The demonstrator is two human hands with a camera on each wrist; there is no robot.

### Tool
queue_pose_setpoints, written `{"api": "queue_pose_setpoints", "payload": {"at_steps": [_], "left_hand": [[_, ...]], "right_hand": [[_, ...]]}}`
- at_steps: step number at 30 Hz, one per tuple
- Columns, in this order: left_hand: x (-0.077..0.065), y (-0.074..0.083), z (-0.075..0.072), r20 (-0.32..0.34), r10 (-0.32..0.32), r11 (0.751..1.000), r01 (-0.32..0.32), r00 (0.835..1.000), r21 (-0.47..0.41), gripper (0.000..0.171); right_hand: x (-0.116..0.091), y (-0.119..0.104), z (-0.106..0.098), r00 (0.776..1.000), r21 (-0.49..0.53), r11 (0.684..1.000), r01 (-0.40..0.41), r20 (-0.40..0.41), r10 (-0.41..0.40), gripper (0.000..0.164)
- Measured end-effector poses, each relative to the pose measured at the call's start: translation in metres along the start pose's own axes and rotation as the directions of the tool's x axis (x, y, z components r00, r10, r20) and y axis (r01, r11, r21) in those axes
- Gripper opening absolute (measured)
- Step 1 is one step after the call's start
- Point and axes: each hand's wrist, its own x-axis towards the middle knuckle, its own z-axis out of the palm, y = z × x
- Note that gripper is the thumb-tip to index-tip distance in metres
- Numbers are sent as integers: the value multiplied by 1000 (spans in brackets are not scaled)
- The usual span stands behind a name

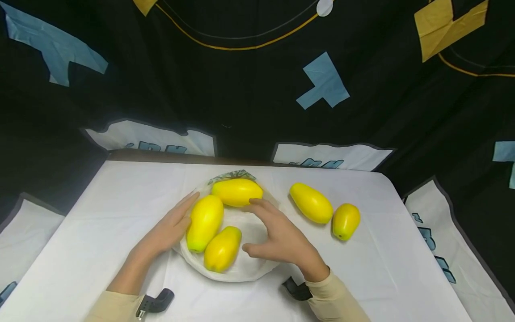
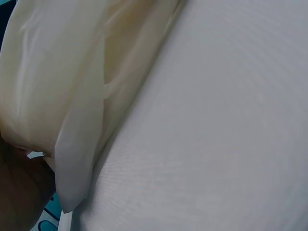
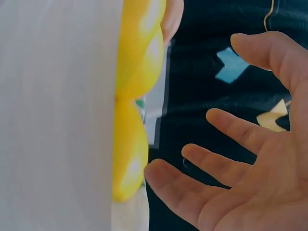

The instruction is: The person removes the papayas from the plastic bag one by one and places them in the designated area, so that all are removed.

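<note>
- Nearest you, the black plastic left wrist mount (image 1: 158, 302) and the black plastic right wrist mount (image 1: 297, 290) are hanging low over the white-covered table (image 1: 394, 268); you are working best when both are clearing the soft, thin white bag (image 1: 243, 270).
- Inside the bag's near rim, a short, plump, glossy yellow fruit (image 1: 222, 249) is lying at a tilt; it is probably rolling at a light knock, so be moving gently around it.
- Your left hand (image 1: 169, 228) is resting along the bag's left side, fingers fairly straight, beside a long, smooth, greenish-tipped yellow fruit (image 1: 205, 223); a flat palm is likely steadying the wall better than a squeeze.
- Your right hand (image 1: 277, 232) is hovering spread over the bag's right side, thumb and fingers wide apart, pinching nothing; whether a fingertip is touching fruit, you cannot tell.
- At the bag's far side, an oblong, shiny yellow fruit (image 1: 235, 192) is lying crosswise; cupping its middle is giving you the surer hold.
- Right of the bag, a long, loose yellow fruit (image 1: 311, 203) and a smaller, rounded yellow fruit (image 1: 346, 222) are lying close together; be handling them singly.
</note>
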Motion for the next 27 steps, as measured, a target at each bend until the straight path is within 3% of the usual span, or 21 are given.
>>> {"api": "queue_pose_setpoints", "payload": {"at_steps": [10,27], "left_hand": [[1,-1,-2,-1,18,1000,-18,1000,4,57],[1,-2,-1,-5,28,1000,-28,1000,-5,55]], "right_hand": [[5,-18,16,992,-7,1000,12,125,-12,67],[10,-33,39,982,-41,997,-67,173,73,63]]}}
